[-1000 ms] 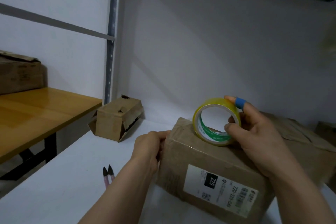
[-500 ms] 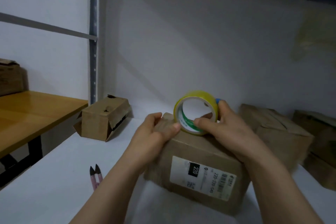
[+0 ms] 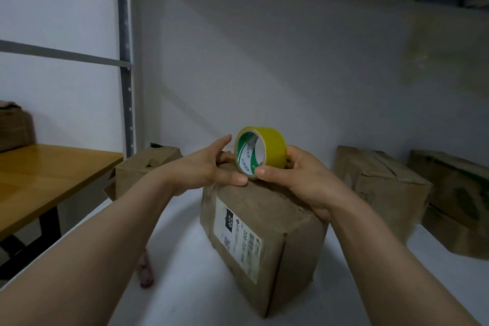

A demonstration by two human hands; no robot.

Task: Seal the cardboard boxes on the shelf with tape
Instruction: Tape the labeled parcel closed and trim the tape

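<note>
The yellow tape roll point(image 3: 275, 145) stands on edge on top of the labelled cardboard box point(image 3: 264, 222), between the two hands. That box sits on a white shelf point(image 3: 185, 259) against a grey wall. A smaller carton point(image 3: 148, 167) is to its left, larger cartons point(image 3: 381, 182) are to its right, and a wooden bench point(image 3: 39, 174) is further left. The right hand point(image 3: 301, 182) grips the roll, thumb on its front rim. The left hand point(image 3: 206, 169) is loosely open, thumb tip touching the roll's lower rim.
</note>
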